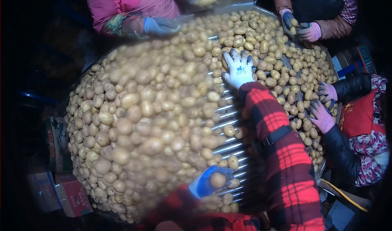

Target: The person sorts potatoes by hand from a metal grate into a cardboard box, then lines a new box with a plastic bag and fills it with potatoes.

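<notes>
My left hand [203,184], in a blue and white glove, is low in the head view with a round potato [217,180] held against its palm and fingers. Further up, my right hand [239,69] wears a white glove with dark, soiled fingertips. Its fingers are spread over potatoes at the upper end of the bare metal rollers [228,120], and I see nothing gripped in it. A large heap of potatoes [143,108] fills the left side, partly blurred. My right forearm hides part of the surface beneath it.
Across the heap, a person in pink [157,2] holds a potato. Another person's hands [310,31] hold potatoes at upper right. A third person's gloved hands [322,116] touch potatoes on the right. Cardboard boxes [73,194] stand lower left; a yellow cable [345,195] runs lower right.
</notes>
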The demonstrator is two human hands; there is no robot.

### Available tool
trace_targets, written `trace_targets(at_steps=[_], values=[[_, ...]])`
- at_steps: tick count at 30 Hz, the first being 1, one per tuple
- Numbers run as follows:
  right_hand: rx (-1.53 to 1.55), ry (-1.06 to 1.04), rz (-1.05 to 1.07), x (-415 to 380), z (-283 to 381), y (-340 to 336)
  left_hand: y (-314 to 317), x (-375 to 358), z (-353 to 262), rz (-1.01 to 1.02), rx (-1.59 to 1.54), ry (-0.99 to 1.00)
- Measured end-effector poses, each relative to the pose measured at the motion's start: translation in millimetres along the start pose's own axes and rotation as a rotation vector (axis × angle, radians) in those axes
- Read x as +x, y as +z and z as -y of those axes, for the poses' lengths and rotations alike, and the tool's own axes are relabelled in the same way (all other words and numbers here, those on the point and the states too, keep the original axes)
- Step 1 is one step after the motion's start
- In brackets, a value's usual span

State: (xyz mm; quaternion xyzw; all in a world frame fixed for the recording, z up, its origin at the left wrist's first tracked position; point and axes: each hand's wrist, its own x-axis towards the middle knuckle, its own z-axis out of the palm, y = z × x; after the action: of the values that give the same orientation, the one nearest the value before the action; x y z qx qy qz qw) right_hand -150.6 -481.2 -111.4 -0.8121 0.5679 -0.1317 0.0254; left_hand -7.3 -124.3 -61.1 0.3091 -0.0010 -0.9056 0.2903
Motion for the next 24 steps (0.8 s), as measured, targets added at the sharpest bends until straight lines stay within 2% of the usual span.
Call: trace_targets(at_steps=[1,3,4,5,7,11,13,14,18,21,24], values=[[0.006,-0.007,-0.069,-9,3,3,0,1,-1,0.068,-0.051,-0.004],[0.135,-0.084,-0.082,-30,6,-8,14,-3,3,-0.161,0.011,-0.001],[0.182,-0.132,-0.157,-44,9,-15,15,-2,2,-0.105,-0.095,-0.031],[0.121,-0.184,-0.139,-61,10,-17,16,-2,-2,-0.047,-0.197,-0.059],[0.247,-0.257,-0.163,-97,8,-16,24,-2,-5,-0.058,-0.247,-0.038],[0.063,-0.291,0.017,-170,24,-53,68,-22,-24,-0.197,-0.093,0.050],[0.079,-0.288,0.106,-193,19,-58,59,-24,-19,-0.169,-0.004,0.063],[0.074,-0.286,0.158,-197,17,-63,31,-15,-2,-0.141,0.065,0.086],[0.096,-0.335,-0.032,-156,31,-90,20,-11,5,-0.046,0.405,0.254],[0.286,-0.483,-0.224,-87,51,-71,8,-5,13,-0.076,0.045,0.103],[0.309,-0.539,-0.273,-6,72,-47,6,-9,15,0.073,-0.028,0.138]])
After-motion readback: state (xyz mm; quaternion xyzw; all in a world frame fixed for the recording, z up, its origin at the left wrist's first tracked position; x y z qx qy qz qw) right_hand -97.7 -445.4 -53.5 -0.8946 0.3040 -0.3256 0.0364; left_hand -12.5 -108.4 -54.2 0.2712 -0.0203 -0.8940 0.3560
